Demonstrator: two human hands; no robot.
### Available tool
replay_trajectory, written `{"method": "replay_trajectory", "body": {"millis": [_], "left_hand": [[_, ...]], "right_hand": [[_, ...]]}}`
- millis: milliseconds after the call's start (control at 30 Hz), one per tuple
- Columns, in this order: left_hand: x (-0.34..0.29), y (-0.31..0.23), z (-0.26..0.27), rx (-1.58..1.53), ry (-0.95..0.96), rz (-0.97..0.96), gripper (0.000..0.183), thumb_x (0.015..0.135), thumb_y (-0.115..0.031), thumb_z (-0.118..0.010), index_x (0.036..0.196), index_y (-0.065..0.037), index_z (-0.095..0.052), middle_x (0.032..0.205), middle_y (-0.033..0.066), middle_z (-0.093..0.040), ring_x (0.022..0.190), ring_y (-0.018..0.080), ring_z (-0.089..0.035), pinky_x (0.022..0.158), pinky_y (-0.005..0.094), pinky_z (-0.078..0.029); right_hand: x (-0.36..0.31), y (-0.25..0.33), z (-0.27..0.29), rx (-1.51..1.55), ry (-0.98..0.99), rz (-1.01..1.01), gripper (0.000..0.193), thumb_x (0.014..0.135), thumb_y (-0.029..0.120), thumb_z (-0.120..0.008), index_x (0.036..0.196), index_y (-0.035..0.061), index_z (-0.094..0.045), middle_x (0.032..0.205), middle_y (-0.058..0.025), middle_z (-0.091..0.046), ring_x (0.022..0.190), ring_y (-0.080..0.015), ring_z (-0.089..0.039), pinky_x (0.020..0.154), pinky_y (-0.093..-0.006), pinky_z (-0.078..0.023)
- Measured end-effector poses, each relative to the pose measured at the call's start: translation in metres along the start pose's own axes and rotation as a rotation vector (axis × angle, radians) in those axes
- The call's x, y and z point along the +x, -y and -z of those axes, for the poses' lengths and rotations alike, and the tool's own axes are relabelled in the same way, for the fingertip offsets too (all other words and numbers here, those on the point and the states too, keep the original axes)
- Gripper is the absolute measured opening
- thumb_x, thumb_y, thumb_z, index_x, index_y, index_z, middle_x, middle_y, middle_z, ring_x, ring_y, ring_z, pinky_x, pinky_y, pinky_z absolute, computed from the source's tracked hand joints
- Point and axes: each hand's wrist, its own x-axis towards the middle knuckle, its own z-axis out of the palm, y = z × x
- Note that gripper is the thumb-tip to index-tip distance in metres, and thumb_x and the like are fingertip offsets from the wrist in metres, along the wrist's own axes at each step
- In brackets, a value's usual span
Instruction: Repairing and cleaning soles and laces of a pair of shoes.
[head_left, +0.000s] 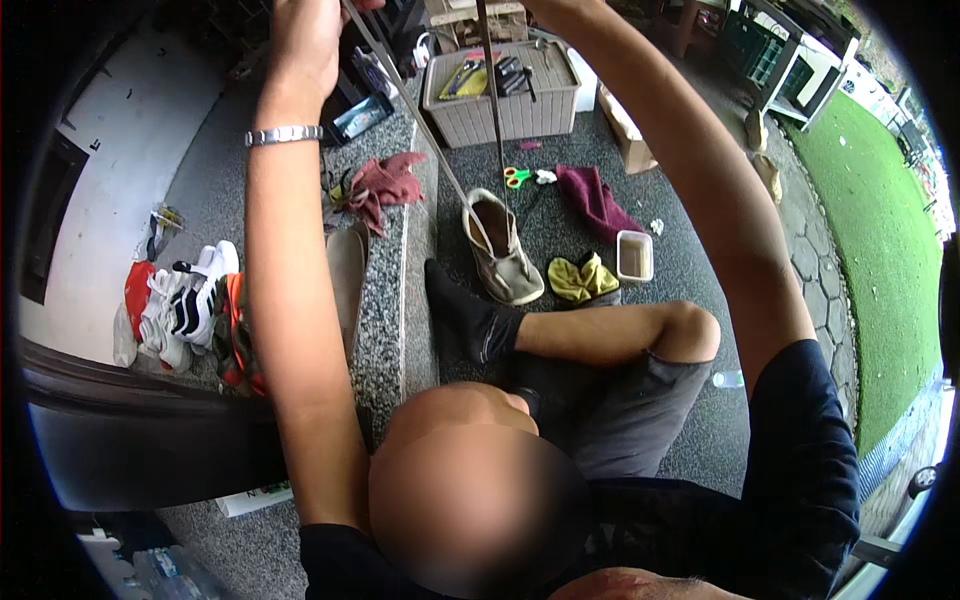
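Observation:
A grey-beige canvas shoe [508, 262] stands on the dark speckled floor in front of me, its toe toward me. Two long strands of shoelace [425, 133] rise taut from its opening, spreading apart toward the top edge of the head view. My left hand [308, 38] is raised at the top left, its fingers partly cut off, closed at the upper end of the left strand. The right strand leaves the picture beside my raised right forearm [640, 85]; the fingers of that hand are beyond the top edge. My socked foot [462, 315] rests just left of the shoe.
Green-handled scissors [516, 178], a maroon cloth [597, 203], a yellow cloth [583, 280] and a small plastic tub [634, 257] lie right of the shoe. Behind stands a lidded grey bin [505, 115]. A stone ledge [392, 270] on the left bears a reddish rag [385, 190] and several shoes [190, 305].

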Motion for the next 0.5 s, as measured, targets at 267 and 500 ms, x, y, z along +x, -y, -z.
{"method": "replay_trajectory", "body": {"millis": [267, 500], "left_hand": [[0.026, 0.031, 0.116, 0.72, 0.12, 0.157, 0.035, 0.11, -0.035, -0.046, 0.115, -0.007, -0.066, 0.086, -0.002, -0.059, 0.079, 0.0121, -0.058, 0.077, 0.0295, -0.05], [-0.025, 0.102, 0.161, 1.766, -0.099, -0.028, 0.056, 0.094, -0.047, -0.065, 0.14, -0.014, -0.056, 0.135, 0.0227, -0.062, 0.128, 0.0425, -0.055, 0.104, 0.0626, -0.04]], "right_hand": [[-0.012, -0.006, 0.004, 0.274, -0.026, -0.203, 0.031, 0.11, 0.027, -0.05, 0.109, 0.0016, -0.068, 0.084, -0.0007, -0.064, 0.066, -0.009, -0.056, 0.061, -0.0266, -0.048], [-0.049, -0.019, 0.094, 0.336, -0.025, -0.519, 0.031, 0.11, 0.029, -0.051, 0.114, 0.0051, -0.07, 0.075, 0.0038, -0.058, 0.054, -0.0047, -0.042, 0.049, -0.0227, -0.034]]}}
